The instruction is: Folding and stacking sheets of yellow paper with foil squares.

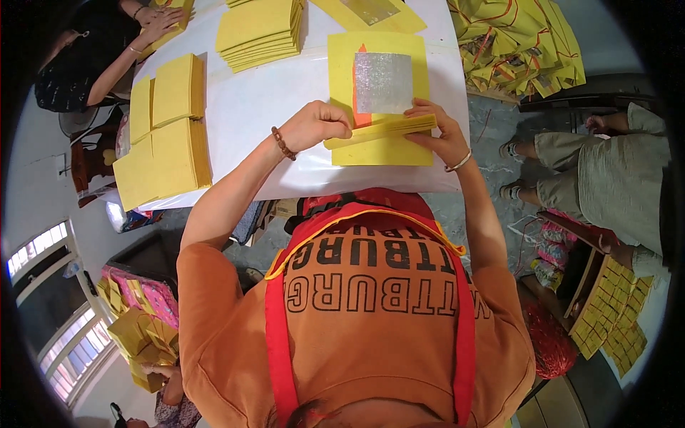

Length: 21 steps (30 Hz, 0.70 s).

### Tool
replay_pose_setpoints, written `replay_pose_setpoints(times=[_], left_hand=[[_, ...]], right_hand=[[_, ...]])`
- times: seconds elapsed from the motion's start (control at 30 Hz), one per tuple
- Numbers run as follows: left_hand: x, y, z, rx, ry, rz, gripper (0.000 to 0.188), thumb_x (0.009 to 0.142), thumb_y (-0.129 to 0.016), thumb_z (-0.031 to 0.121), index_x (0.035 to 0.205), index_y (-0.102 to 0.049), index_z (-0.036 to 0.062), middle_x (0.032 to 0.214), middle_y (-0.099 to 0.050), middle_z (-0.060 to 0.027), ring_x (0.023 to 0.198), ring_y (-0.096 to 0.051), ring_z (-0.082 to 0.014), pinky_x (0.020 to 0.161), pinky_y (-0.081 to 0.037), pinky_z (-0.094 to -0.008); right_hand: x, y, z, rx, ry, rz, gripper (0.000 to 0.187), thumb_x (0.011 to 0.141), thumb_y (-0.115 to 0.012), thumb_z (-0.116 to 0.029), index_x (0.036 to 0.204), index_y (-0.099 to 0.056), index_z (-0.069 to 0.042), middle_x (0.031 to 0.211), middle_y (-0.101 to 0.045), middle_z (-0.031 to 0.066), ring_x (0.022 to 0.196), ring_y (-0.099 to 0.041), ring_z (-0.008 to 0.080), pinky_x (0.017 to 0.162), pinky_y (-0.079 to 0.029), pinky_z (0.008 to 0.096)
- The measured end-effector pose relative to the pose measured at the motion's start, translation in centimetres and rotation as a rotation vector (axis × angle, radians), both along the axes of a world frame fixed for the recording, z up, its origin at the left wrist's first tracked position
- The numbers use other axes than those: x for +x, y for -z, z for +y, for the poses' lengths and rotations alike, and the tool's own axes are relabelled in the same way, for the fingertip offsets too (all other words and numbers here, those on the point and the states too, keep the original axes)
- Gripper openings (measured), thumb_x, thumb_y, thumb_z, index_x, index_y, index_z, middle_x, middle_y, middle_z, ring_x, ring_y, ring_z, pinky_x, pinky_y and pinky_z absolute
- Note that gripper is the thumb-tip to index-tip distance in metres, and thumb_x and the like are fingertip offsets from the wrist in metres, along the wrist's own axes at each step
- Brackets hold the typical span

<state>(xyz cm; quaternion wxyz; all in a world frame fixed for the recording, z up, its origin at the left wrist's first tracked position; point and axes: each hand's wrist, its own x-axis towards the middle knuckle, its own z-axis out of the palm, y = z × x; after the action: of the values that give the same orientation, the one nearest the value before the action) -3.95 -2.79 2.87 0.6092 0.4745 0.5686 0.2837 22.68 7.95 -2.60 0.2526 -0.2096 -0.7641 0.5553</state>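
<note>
Atop one white table, right grip pinches one layered yellow strip, left grip closed against it.

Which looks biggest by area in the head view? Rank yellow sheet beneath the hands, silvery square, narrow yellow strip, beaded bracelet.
1. Yellow sheet
2. Silvery square
3. Narrow yellow strip, longer but slimmer
4. Beaded bracelet

A: Your sheet is yellow, isn't it?
B: Yes, with a silver square and orange strip; your table is white.
A: And your shirt?
B: Orange with black lettering, plus your red, yellow-edged apron. Your bracelet is brown.
</note>
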Motion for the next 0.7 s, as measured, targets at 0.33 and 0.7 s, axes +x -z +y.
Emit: replay_pose_setpoints(times=[0.33,0.7], left_hand=[[-0.1,-0.2,0.2,-0.011,0.038,-0.023,0.014,0.073,-0.059,0.014,0.070,-0.063,0.0009,0.060,-0.053,0.0024,0.057,-0.044,-0.0050,0.053,-0.036,-0.0218],[-0.7,-1.8,-0.6,0.314,0.163,0.141,0.027,0.076,-0.065,0.019,0.098,-0.062,0.0038,0.090,-0.059,-0.0054,0.084,-0.052,-0.0155,0.074,-0.041,-0.0280]], right_hand=[[0.5,0.3,0.6,-0.200,-0.082,0.099,0.053,0.075,-0.065,-0.040,0.115,-0.056,-0.006,0.119,-0.055,0.0057,0.127,-0.034,0.0267,0.104,-0.027,0.0386],[0.4,0.5,0.1,-0.076,0.006,-0.014,0.032,0.083,-0.056,-0.002,0.115,-0.055,-0.001,0.118,-0.056,0.0079,0.125,-0.036,0.0207,0.100,-0.033,0.0336]])
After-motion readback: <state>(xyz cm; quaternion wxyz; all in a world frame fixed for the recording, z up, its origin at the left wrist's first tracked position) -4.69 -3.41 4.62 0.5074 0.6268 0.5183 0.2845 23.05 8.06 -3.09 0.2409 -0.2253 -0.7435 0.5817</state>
